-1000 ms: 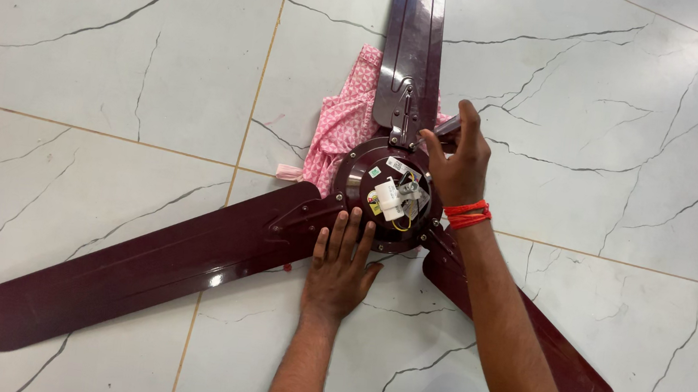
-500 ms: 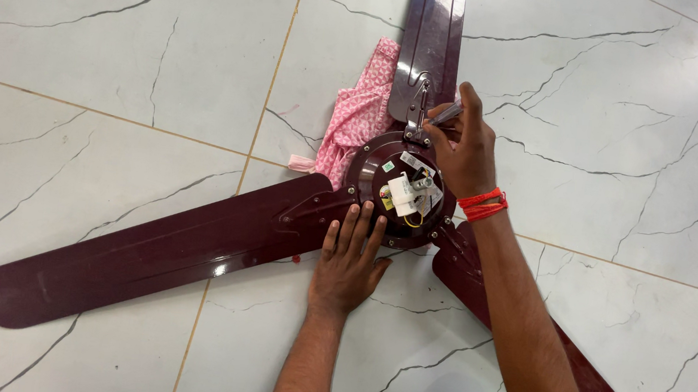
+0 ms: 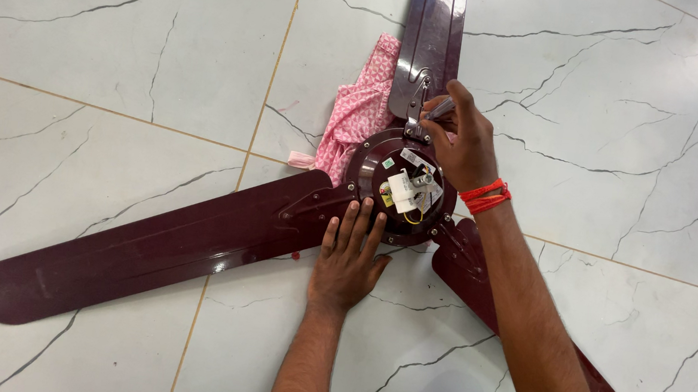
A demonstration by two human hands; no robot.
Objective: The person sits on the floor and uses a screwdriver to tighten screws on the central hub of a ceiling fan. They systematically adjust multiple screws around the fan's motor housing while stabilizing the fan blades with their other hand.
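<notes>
On the marble floor (image 3: 120,68) a maroon ceiling fan (image 3: 188,244) lies flat, its motor hub (image 3: 374,160) partly over a pink cloth (image 3: 357,115). Left hand (image 3: 348,261) lies flat, fingers together, pressing on the hub's near rim. Right hand (image 3: 458,143) pinches a slim metal tool (image 3: 439,109) at the bracket joining the far blade (image 3: 435,32) to the hub; this looks like work on that blade's fastener, which calls for steady turning while the hub stays pinned. The tool's tip and the fastener are hidden by fingers; the right blade's end is partly cut off.
</notes>
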